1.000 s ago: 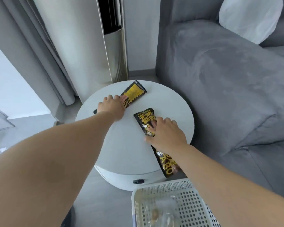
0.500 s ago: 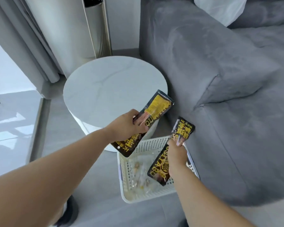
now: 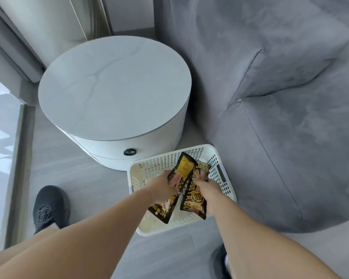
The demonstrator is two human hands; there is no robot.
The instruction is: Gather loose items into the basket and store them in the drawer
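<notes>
Both packets lowered into basket, lettering unreadable

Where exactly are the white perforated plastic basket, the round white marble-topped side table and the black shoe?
White perforated plastic basket [image 3: 220,158]: head view, on its far right rim corner.
Round white marble-topped side table [image 3: 113,87]: head view, on the middle of its bare top.
Black shoe [image 3: 48,206]: head view, on its laces.

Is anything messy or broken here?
Nothing looks broken or spilled. The left hand and the right hand each hold a black-and-yellow snack packet over the white basket on the floor, and the packets cross each other. The round table looks fine.
</notes>
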